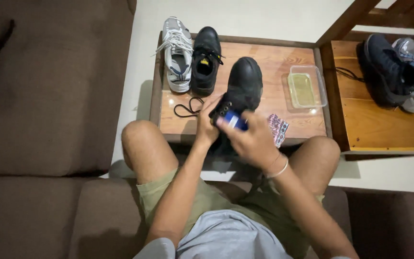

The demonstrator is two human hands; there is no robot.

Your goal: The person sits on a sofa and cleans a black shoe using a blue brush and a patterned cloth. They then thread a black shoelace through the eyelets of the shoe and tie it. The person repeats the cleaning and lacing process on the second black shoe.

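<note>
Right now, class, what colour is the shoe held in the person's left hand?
Black: the shoe, steadied by the left hand, shows best in the head view.

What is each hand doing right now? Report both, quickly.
Left hand: closed around the laced side of the black leather shoe, holding it.
Right hand: closed on a small blue object, pressed to the shoe.

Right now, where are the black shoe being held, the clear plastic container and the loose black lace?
black shoe [246, 79], head view, on its toe cap.
clear plastic container [320, 82], head view, on its right rim.
loose black lace [184, 109], head view, on the loop lying on the wooden table.
</note>
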